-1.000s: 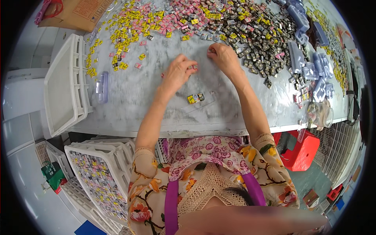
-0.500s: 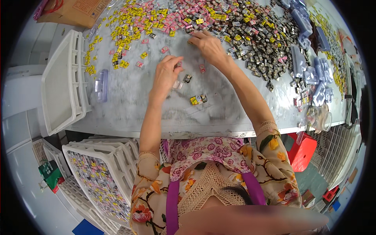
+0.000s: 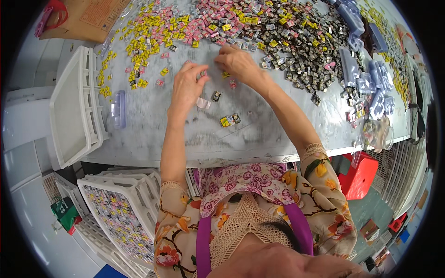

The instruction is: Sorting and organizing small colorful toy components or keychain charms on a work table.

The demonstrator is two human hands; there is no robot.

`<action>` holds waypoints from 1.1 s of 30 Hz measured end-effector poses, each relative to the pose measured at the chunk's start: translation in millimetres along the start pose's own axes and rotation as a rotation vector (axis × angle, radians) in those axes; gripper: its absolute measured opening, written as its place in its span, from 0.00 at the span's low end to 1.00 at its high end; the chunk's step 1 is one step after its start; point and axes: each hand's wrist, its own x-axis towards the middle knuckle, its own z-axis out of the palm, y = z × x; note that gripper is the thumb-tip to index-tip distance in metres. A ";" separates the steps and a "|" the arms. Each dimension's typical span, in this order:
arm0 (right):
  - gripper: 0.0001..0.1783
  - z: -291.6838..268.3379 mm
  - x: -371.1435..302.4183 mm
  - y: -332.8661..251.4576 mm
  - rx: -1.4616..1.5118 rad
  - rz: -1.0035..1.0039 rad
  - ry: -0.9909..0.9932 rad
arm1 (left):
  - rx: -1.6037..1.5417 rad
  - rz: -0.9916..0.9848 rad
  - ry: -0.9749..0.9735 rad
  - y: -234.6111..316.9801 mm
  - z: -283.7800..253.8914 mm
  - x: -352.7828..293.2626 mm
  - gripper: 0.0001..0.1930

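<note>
My left hand (image 3: 186,88) is closed over the table, thumb and fingertips pinching a small pink packet (image 3: 203,73). To its right, my right hand (image 3: 238,64) has its fingers bent together near the pile's front edge; whatever they hold is hidden. A yellow packet (image 3: 225,74) shows just under that hand, and a pink packet (image 3: 232,83) lies nearer me. Close to my left wrist lie a black packet (image 3: 216,96) and a pale, whitish-pink flat piece (image 3: 203,103). Nearer still, a yellow and a black packet (image 3: 229,120) lie side by side.
Heaped pink packets (image 3: 204,23), yellow packets (image 3: 143,46) and black packets (image 3: 306,60) spread over the table's far side. Clear plastic trays (image 3: 366,83) stand right; another clear tray (image 3: 118,109) and a white crate (image 3: 74,106) are left. A red stool (image 3: 357,178) stands below.
The view has shifted slightly. My right hand has drawn back from the pile toward me, and a yellow packet now shows beneath it. My left hand keeps its pinch.
</note>
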 end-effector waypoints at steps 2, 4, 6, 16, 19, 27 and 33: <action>0.11 0.8 -2.6 1.5 0.058 0.019 0.014 | 0.076 0.055 0.060 -6.3 1.4 17.0 0.16; 0.08 -4.3 -10.9 7.6 0.093 0.144 -0.002 | 0.058 0.063 0.060 -7.0 8.7 34.9 0.17; 0.09 -10.5 -18.8 12.1 0.089 0.177 0.079 | 0.038 0.071 0.065 -7.9 21.1 57.0 0.17; 0.13 -11.9 -11.9 35.7 -0.227 0.155 0.209 | 0.211 0.181 0.170 -6.7 77.1 114.5 0.12; 0.13 -15.2 -24.3 28.2 -0.148 0.184 0.103 | 0.190 0.290 0.115 -13.8 62.1 108.7 0.12; 0.15 -38.9 -71.5 -0.6 0.115 0.122 0.025 | 0.094 0.141 -0.177 -22.3 13.1 29.8 0.11; 0.15 -33.2 -74.9 -18.5 0.158 0.134 0.013 | 0.006 0.130 -0.148 -2.0 28.3 -1.0 0.13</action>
